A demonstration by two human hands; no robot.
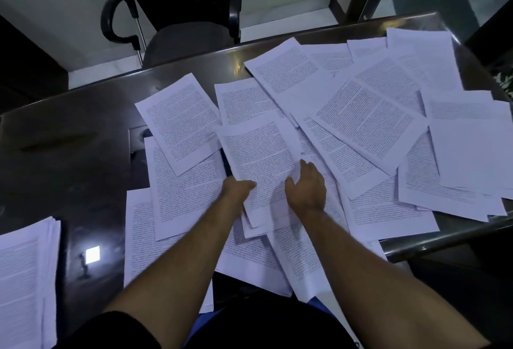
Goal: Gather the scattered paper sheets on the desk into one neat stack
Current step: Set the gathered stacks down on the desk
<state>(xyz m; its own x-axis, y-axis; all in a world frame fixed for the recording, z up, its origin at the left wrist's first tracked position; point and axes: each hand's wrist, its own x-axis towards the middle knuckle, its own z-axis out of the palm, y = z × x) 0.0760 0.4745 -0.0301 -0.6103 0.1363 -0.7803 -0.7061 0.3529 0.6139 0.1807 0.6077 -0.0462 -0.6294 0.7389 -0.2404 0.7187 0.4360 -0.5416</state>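
Fingers of the left hand (238, 189) pinch the left edge of a small bundle of sheets (263, 165) at mid-worktop, thumb on top; fingers of the right hand (306, 186) lie nearly straight, flat on the same bundle. Bundle partly overlaps neighbouring pages.

Judgement: step in hand is collecting the central sheets. To do it well, keep the right palm pressing while the left squares the edges, then slide the next page under, not over, to avoid creasing.

Count: loose sheets (369, 123) roughly twenty, overlaps prevent an exact figure. One finished stack (25, 271) at the near left edge of the worktop (69, 159). One office chair (180, 15) beyond.
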